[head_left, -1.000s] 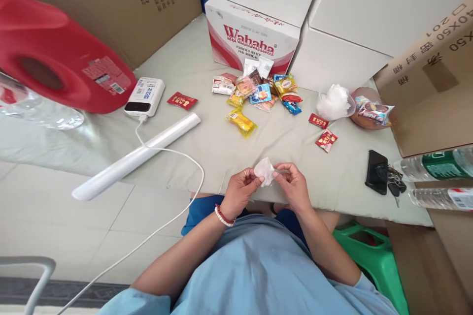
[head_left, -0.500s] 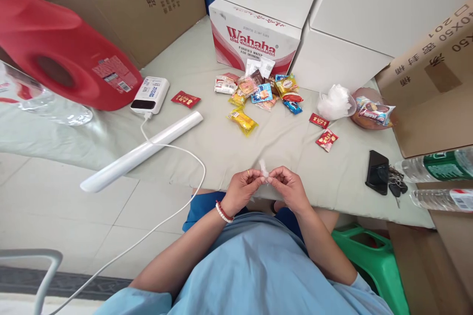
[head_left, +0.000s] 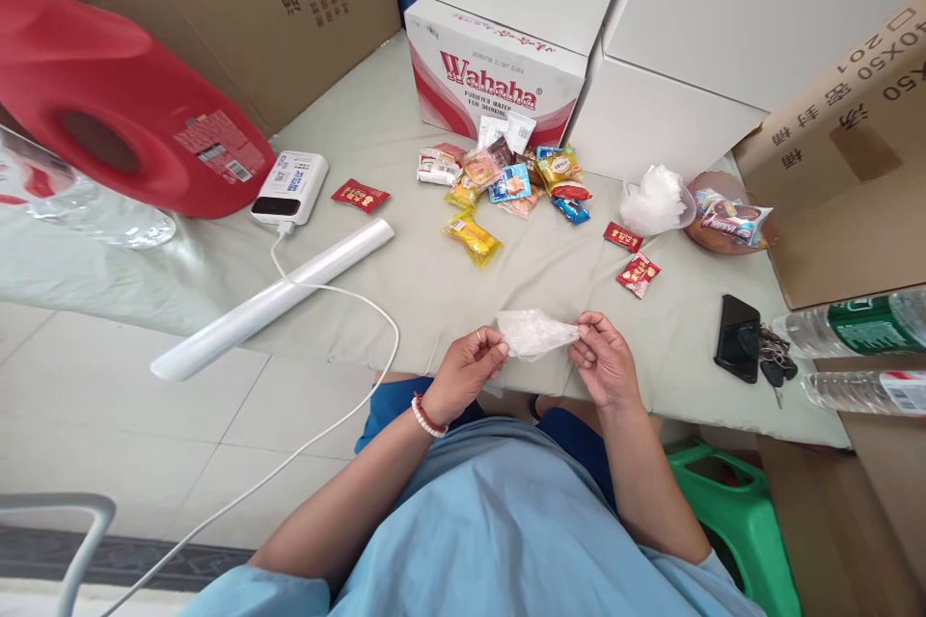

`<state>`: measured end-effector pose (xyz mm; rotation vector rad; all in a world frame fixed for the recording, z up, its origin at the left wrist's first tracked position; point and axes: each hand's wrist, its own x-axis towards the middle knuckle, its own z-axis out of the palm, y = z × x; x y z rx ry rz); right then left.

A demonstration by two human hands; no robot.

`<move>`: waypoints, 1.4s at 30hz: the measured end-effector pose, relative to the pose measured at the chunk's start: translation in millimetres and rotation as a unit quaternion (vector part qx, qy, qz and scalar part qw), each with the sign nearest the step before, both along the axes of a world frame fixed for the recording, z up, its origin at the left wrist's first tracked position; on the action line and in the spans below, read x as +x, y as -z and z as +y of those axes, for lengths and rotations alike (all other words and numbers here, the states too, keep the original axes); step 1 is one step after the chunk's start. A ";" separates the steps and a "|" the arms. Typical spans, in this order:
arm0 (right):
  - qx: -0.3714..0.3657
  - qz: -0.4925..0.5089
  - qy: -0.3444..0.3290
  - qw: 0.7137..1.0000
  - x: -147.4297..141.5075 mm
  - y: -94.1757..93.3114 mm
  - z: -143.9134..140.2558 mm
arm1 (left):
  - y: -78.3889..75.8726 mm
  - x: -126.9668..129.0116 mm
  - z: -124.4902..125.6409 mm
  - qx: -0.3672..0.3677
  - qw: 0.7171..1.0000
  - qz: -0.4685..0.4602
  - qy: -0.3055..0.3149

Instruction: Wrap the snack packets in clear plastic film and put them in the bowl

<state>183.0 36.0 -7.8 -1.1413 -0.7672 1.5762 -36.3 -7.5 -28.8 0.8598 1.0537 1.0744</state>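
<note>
A small clear plastic bag is stretched out between my two hands, just above the front edge of the covered table. My left hand pinches its left end; my right hand grips its right end between thumb and fingers. Beyond the bag lies a pile of wrapped snacks, with a yellow packet at its near side. Two red packets lie to the right, near a bundle of clear plastic bags.
A power bank with a white cable and a long white tube lie at left by a red jug. At right are a phone, keys and bottles. Behind stands a Wahaha box.
My hands have moved apart, the right one going rightward. The bag, bunched up between my fingertips before, is now drawn out lengthwise.
</note>
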 end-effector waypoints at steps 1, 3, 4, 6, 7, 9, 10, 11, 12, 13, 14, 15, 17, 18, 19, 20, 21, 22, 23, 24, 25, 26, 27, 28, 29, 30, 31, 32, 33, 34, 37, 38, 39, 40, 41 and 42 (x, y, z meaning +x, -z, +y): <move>0.007 -0.031 -0.011 0.999 3.6 1.6 0.1 | 0.0 -0.9 -0.2 0.000 1.000 -0.007 0.001; 0.052 -0.140 -0.032 0.988 9.7 3.4 -1.2 | 0.1 -2.5 -0.8 0.001 1.000 -0.015 0.004; 0.095 -0.206 -0.037 0.973 11.7 2.9 -2.2 | 0.2 -3.0 -1.2 0.001 1.000 -0.016 0.007; 0.206 -0.325 -0.046 0.922 12.2 -1.9 -3.9 | 0.4 -3.3 -1.8 0.001 1.000 -0.013 0.015; 0.266 -0.371 -0.058 0.888 10.3 -5.5 -4.3 | 0.5 -3.2 -2.0 0.002 1.000 -0.011 0.021; 0.369 -0.430 -0.119 0.815 2.3 -13.0 -3.1 | 0.5 -2.6 -1.7 0.009 0.999 -0.008 0.034; 0.407 -0.443 -0.159 0.783 -3.0 -15.8 -1.5 | 0.4 -2.3 -1.4 0.012 0.999 -0.006 0.039; 0.433 -0.446 -0.197 0.758 -8.3 -17.6 0.6 | 0.4 -2.2 -1.1 0.015 0.999 -0.001 0.042; 0.445 -0.441 -0.226 0.746 -13.0 -18.4 3.1 | 0.3 -2.3 -0.8 0.017 0.999 0.005 0.042; 0.445 -0.430 -0.241 0.747 -16.4 -18.1 5.6 | 0.2 -2.6 -0.6 0.019 0.999 0.012 0.041; 0.434 -0.417 -0.241 0.761 -18.0 -17.2 7.8 | 0.1 -3.1 -0.7 0.020 0.999 0.018 0.039; 0.415 -0.401 -0.229 0.784 -17.9 -15.8 9.6 | 0.0 -3.8 -1.0 0.021 0.999 0.020 0.037; 0.348 -0.355 -0.174 0.850 -12.9 -12.4 11.7 | -0.1 -5.3 -2.1 0.026 0.999 0.013 0.028; 0.301 -0.321 -0.135 0.888 -8.8 -10.6 12.2 | -0.1 -5.8 -2.6 0.026 0.999 0.003 0.021; 0.248 -0.281 -0.095 0.922 -4.3 -8.7 12.3 | 0.0 -6.2 -3.0 0.023 1.000 -0.009 0.014; 0.191 -0.237 -0.057 0.951 0.1 -6.8 12.1 | 0.0 -6.3 -3.2 0.018 1.000 -0.022 0.006; 0.139 -0.193 -0.026 0.971 4.3 -4.8 11.6 | 0.0 -6.3 -3.1 0.012 0.999 -0.035 0.001; 0.094 -0.156 -0.004 0.983 8.1 -2.7 10.8 | 0.0 -6.2 -2.7 0.007 0.999 -0.046 -0.002; 0.060 -0.129 0.006 0.990 11.4 -0.5 9.5 | -0.1 -6.0 -2.2 0.003 0.998 -0.055 -0.002; 0.037 -0.115 0.008 0.993 14.4 1.6 7.8 | -0.2 -5.9 -1.5 0.001 0.998 -0.062 -0.001; 0.022 -0.114 0.006 0.993 17.1 3.7 5.7 | -0.5 -6.0 -0.8 -0.002 0.998 -0.066 0.001; 0.016 -0.125 0.001 0.992 19.6 5.6 3.3 | -0.9 -6.3 -0.1 -0.007 0.998 -0.070 0.002; 0.017 -0.147 -0.007 0.989 22.0 7.1 0.9 | -1.3 -6.8 0.5 -0.013 0.997 -0.074 0.001; 0.026 -0.176 -0.020 0.984 24.4 8.0 -1.3 | -1.5 -7.5 0.8 -0.018 0.997 -0.079 -0.001; 0.041 -0.208 -0.037 0.977 26.5 8.2 -2.9 | -1.6 -8.4 1.0 -0.023 0.996 -0.084 0.000; 0.061 -0.238 -0.057 0.968 28.3 7.7 -3.4 | -1.4 -9.3 0.9 -0.025 0.996 -0.089 0.005; 0.085 -0.262 -0.081 0.958 29.4 6.2 -2.6 | -0.9 -10.3 0.5 -0.026 0.995 -0.092 0.014; 0.112 -0.283 -0.106 0.947 29.8 4.0 -0.3 | -0.2 -11.2 0.0 -0.024 0.995 -0.092 0.028; 0.139 -0.302 -0.129 0.934 29.2 1.2 3.5 | 0.7 -12.0 -0.7 -0.021 0.995 -0.090 0.042; 0.164 -0.321 -0.151 0.920 27.6 -2.1 8.8 | 1.6 -12.6 -1.3 -0.017 0.995 -0.085 0.057; 0.226 -0.366 -0.223 0.875 16.9 -12.1 28.5 | 3.0 -14.7 -2.0 0.017 0.994 -0.066 0.088; 0.237 -0.364 -0.257 0.863 12.0 -14.8 34.5 | 2.8 -15.7 -1.7 0.038 0.993 -0.061 0.095; 0.241 -0.350 -0.295 0.856 6.9 -16.8 39.3 | 2.5 -16.9 -1.1 0.060 0.991 -0.057 0.101; 0.235 -0.328 -0.333 0.852 1.9 -18.2 42.4 | 1.9 -18.3 -0.3 0.081 0.990 -0.054 0.105; 0.219 -0.301 -0.366 0.853 -2.7 -19.0 43.9 | 1.3 -19.8 0.5 0.094 0.989 -0.051 0.104; 0.193 -0.274 -0.387 0.859 -6.5 -19.4 43.6 | 0.6 -21.2 1.1 0.096 0.990 -0.047 0.093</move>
